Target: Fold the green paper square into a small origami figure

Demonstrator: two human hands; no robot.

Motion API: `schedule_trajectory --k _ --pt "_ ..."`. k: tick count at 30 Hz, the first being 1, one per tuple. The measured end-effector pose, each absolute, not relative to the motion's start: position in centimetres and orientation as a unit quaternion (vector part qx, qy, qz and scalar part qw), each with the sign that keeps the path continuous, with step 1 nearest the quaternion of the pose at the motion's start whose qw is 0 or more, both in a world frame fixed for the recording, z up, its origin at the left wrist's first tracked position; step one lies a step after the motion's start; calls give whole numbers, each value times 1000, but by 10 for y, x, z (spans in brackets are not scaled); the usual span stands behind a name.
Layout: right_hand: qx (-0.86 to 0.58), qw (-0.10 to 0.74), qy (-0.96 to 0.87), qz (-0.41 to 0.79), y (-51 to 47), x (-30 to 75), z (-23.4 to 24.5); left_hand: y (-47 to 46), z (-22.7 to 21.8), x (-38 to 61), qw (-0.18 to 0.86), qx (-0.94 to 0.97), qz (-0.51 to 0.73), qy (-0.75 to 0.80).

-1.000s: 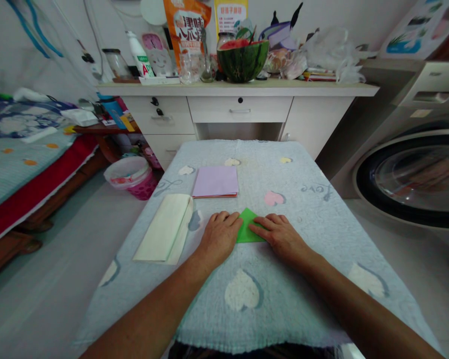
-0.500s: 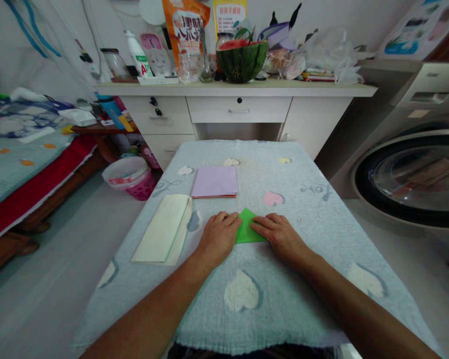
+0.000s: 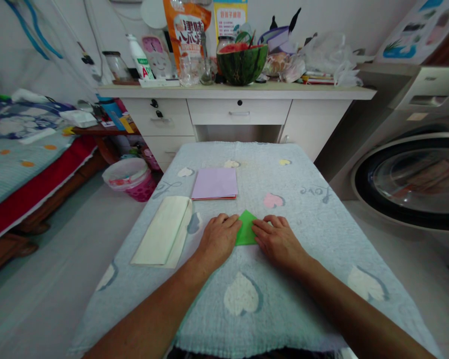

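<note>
A small piece of green folding paper (image 3: 246, 228) lies on the cloth-covered table, its upper end creased to a point. My left hand (image 3: 221, 236) holds its left edge, fingers curved and pressed together. On the other side, my right hand (image 3: 277, 238) presses the right part, with the fingertips covering the edge. Both lower corners are partly hidden by the hands. Beyond them is a stack of square paper with a lilac sheet (image 3: 214, 182) on top. To the left lies a folded cream sheet (image 3: 160, 232).
A pale blue cloth with hearts (image 3: 241, 294) covers the table. Behind stands a white desk (image 3: 239, 92) bearing a cut watermelon (image 3: 241, 65), jars and bags. A pink bin (image 3: 134, 182) is at left, a washing machine (image 3: 415, 174) at right.
My right hand has shifted slightly, drawing its fingers down along the green paper's right side and covering more of its lower right corner. My left hand stays nearly in place.
</note>
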State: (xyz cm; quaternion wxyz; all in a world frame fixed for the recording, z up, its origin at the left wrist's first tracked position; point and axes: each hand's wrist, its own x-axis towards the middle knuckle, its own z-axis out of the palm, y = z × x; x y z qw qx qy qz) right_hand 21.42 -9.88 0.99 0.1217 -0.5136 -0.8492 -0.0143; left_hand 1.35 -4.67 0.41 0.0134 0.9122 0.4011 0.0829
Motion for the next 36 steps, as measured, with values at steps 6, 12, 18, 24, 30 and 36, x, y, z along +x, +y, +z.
schedule_trajectory --k 6,12,18,24,30,36 --pt "-488 72 -870 -19 -99 209 9 -47 7 14 11 914 73 399" --pt "-480 48 -876 -22 -104 209 10 -47 4 12 4 915 78 397" --pt "-470 41 -882 -9 -112 206 14 -45 -6 2 -23 913 93 396" --pt "-469 24 -882 -18 -118 203 16 -50 -5 -12 -71 917 67 386" --pt "-467 4 -884 -32 -121 199 17 -62 3 -32 -120 920 71 366" --pt "-462 -19 -886 -39 -121 196 21 -87 5 -42 -129 939 117 296"
